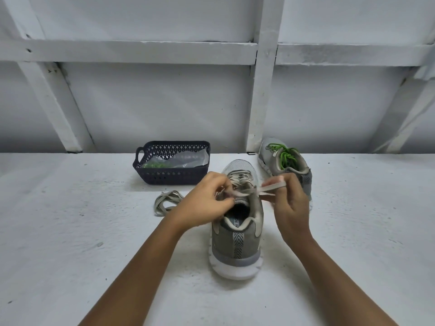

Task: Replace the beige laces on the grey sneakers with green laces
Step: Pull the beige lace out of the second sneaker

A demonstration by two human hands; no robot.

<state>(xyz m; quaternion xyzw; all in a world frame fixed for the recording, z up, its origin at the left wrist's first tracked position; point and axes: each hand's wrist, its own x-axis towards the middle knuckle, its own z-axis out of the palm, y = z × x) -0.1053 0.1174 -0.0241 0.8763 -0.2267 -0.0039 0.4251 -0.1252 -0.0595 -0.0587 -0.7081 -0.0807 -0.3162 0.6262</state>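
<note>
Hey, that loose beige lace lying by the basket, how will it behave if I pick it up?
The loose flat beige lace lies in slack loops on the white table, so it is probably floppy and would dangle and uncoil. It looks thin, so likely very light. Pushed, it would probably bunch up rather than slide whole.

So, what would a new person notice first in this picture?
The left hand and right hand pinch the beige lace of the grey sneaker at the centre. Behind it to the right stands the second sneaker with bright green laces; a dark basket sits to the left.
</note>
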